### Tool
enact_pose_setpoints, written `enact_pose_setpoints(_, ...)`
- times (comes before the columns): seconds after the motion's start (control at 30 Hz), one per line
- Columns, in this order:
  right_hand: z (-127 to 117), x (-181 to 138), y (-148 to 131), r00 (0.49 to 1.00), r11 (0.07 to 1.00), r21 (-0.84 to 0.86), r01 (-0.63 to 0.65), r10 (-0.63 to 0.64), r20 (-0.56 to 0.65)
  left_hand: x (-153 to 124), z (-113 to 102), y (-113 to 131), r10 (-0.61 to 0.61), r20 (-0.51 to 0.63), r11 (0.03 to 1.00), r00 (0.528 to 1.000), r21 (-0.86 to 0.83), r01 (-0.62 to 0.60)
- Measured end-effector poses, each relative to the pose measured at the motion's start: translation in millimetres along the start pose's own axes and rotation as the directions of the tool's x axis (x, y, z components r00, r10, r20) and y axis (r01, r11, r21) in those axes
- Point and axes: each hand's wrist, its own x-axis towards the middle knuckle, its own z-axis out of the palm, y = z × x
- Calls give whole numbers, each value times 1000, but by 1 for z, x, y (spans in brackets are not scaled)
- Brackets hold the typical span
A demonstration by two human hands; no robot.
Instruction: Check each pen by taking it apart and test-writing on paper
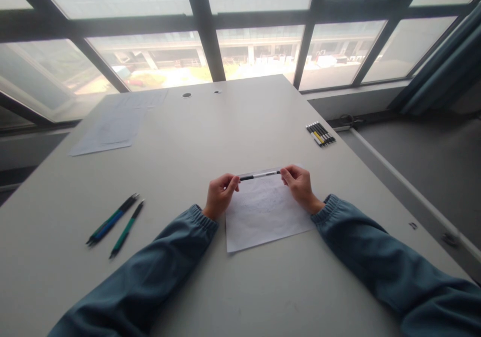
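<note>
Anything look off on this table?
No spill or damage visible. One oddity: a small dark mark alone near the right edge of the table, away from the row of pens; too small to identify.

Workroom at a window wall, viewed from where I stand. A broad, pale desk (176, 146) narrows toward the glazing; two round inserts (187, 95) lie near its far edge. Beyond it, large windows (146, 56) are divided by thick, dark frames (210, 41), some upright, some slanting. Daylight enters from outside, where a building (250, 54) stands behind brightly lit ground (240, 71), both washed out by glare. To the right, a light sill (353, 89) meets a gathered blue-grey curtain (439, 71). Below, a pale bar (406, 187) runs diagonally beside the desk, across a shadowed grey floor (421, 151).
</note>
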Motion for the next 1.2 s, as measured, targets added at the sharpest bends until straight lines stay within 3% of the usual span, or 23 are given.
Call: enact_pose_setpoints(1.2, 0, 0, 4, 999, 998, -56, 39, -37, 37, 0, 0, 6, 1, -6, 1000, 1000, 32, -1)
